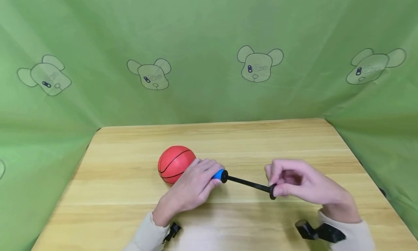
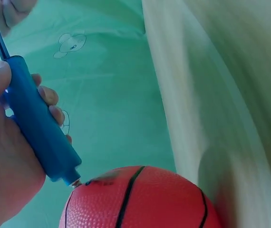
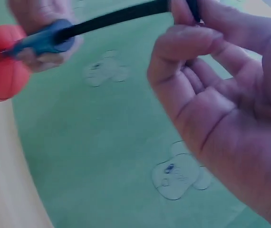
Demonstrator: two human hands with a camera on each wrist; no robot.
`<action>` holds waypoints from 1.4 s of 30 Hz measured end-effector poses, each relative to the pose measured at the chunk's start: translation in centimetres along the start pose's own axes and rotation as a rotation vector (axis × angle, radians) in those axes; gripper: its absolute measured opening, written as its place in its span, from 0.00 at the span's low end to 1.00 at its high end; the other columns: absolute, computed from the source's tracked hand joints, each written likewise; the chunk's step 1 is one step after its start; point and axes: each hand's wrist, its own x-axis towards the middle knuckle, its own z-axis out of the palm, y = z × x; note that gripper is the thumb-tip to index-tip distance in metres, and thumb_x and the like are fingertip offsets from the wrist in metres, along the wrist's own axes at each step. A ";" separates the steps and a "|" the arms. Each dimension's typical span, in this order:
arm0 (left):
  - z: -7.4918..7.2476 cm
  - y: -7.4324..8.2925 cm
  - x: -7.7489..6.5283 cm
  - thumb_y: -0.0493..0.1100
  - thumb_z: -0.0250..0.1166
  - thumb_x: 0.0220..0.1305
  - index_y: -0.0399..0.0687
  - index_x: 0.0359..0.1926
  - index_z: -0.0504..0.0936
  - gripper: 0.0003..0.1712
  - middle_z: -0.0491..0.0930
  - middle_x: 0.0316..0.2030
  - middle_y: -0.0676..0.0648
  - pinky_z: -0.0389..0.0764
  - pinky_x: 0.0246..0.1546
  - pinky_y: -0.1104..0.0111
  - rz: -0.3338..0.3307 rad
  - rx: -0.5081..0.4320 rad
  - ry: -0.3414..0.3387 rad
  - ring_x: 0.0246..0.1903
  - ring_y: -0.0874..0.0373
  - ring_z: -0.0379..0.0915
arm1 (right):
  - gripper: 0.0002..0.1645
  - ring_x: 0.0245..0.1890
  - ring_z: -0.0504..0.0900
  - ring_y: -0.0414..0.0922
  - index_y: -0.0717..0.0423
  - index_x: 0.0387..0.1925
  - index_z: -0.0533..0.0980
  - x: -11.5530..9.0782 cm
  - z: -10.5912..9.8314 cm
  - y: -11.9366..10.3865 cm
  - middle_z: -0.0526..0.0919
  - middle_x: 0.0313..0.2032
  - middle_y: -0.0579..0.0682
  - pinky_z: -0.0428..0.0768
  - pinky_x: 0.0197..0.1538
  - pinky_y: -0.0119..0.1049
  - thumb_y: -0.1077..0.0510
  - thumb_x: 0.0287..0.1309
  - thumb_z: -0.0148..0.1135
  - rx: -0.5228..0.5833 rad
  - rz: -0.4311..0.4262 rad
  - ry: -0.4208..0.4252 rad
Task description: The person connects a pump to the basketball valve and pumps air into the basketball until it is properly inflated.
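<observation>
A small red basketball (image 1: 175, 163) with black lines sits on the table, left of centre. My left hand (image 1: 197, 184) grips the blue barrel of a hand pump (image 2: 43, 118), fingers wrapped around it. In the left wrist view the pump's nozzle end (image 2: 76, 182) meets the ball's surface. The black plunger rod (image 1: 248, 183) is drawn well out to the right. At its end, my right hand (image 1: 303, 182) pinches the round black handle (image 1: 272, 191) between thumb and fingers. Most of the barrel is hidden under the left hand in the head view.
The wooden table (image 1: 130, 142) has a back edge against a green curtain (image 1: 202, 98) printed with bear heads. The curtain also hangs along both sides. Black camera mounts (image 1: 320, 232) sit on the wrists, over pale sleeves (image 1: 354, 238).
</observation>
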 end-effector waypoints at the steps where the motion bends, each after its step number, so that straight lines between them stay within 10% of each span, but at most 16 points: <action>1: -0.1 -0.1 0.0 0.55 0.46 0.82 0.53 0.49 0.74 0.15 0.75 0.45 0.56 0.67 0.53 0.65 0.000 0.003 -0.001 0.49 0.62 0.71 | 0.19 0.23 0.66 0.45 0.66 0.42 0.71 0.0 -0.1 -0.3 0.67 0.28 0.53 0.68 0.20 0.31 0.86 0.54 0.58 0.017 -0.024 -0.006; 7: -0.3 -0.1 0.0 0.55 0.45 0.82 0.52 0.49 0.73 0.15 0.74 0.44 0.56 0.66 0.50 0.65 0.007 0.040 0.006 0.46 0.62 0.69 | 0.14 0.23 0.69 0.48 0.67 0.41 0.72 0.9 0.8 2.4 0.70 0.28 0.55 0.72 0.21 0.38 0.83 0.58 0.57 0.052 -0.038 0.057; 17: 0.5 0.3 -0.6 0.56 0.44 0.82 0.53 0.51 0.74 0.17 0.74 0.44 0.57 0.66 0.51 0.65 0.005 0.048 -0.019 0.47 0.62 0.69 | 0.13 0.22 0.72 0.58 0.60 0.39 0.73 1.7 3.2 6.5 0.74 0.31 0.59 0.79 0.25 0.38 0.78 0.63 0.59 0.072 0.211 0.154; 28: -0.3 0.0 -0.1 0.54 0.46 0.82 0.53 0.50 0.73 0.14 0.74 0.43 0.58 0.66 0.51 0.66 -0.002 -0.013 -0.002 0.46 0.64 0.69 | 0.12 0.26 0.65 0.50 0.70 0.43 0.69 0.5 0.3 0.7 0.63 0.30 0.57 0.69 0.21 0.37 0.82 0.61 0.55 0.181 -0.102 -0.017; 42: 0.6 0.8 0.2 0.56 0.42 0.82 0.51 0.50 0.73 0.19 0.74 0.44 0.55 0.66 0.50 0.64 0.006 0.114 -0.019 0.45 0.60 0.70 | 0.05 0.24 0.76 0.49 0.68 0.39 0.71 1.4 2.5 7.4 0.74 0.31 0.56 0.80 0.27 0.36 0.73 0.67 0.59 0.137 0.153 0.156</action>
